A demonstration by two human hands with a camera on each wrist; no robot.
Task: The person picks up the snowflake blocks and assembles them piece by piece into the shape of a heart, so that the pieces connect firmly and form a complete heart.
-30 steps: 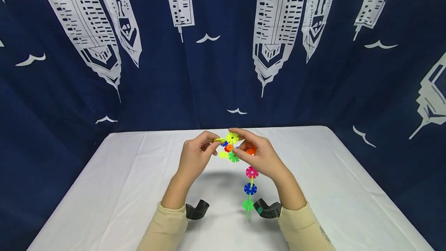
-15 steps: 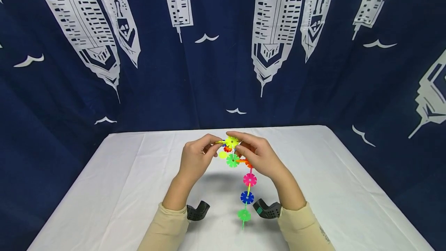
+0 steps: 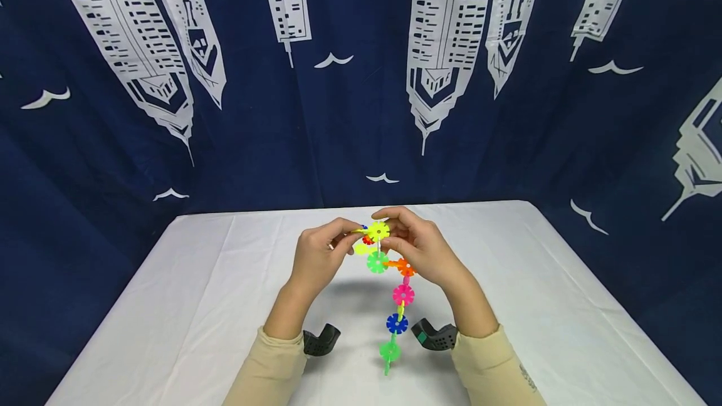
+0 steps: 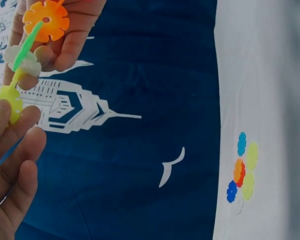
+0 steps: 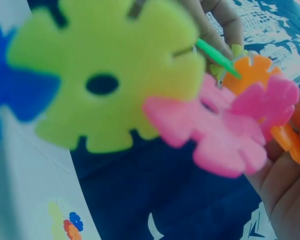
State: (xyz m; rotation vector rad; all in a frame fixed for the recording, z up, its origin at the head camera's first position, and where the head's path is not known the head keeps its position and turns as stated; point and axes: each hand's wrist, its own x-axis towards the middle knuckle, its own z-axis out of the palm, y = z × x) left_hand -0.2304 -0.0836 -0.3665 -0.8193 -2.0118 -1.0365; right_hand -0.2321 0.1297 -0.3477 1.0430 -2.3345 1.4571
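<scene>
A chain of notched plastic flower discs hangs between the hands, down the middle of the head view. My left hand (image 3: 320,254) pinches a yellow disc (image 4: 8,101) between thumb and finger. That disc meets a second yellow disc (image 3: 379,231) near the chain's top. Around the upper chain curl fingers of my right hand (image 3: 425,248), by a white disc (image 4: 24,61); the exact contact is partly hidden. Below come a green disc (image 3: 378,262), an orange disc (image 3: 407,267), a pink disc (image 3: 403,295), a blue disc (image 3: 397,323) and a lower green disc (image 3: 390,351).
Several loose discs lie on the white tablecloth (image 3: 225,306) behind the hands, among them a light blue disc (image 4: 242,144), a yellow disc (image 4: 252,156) and a dark blue disc (image 4: 232,191). A navy patterned curtain (image 3: 350,124) stands behind the table.
The hanging part of the chain has swung lower and slightly left. The two yellow discs have come together. My right index finger has lifted off the upper yellow disc; my left hand hardly moved.
</scene>
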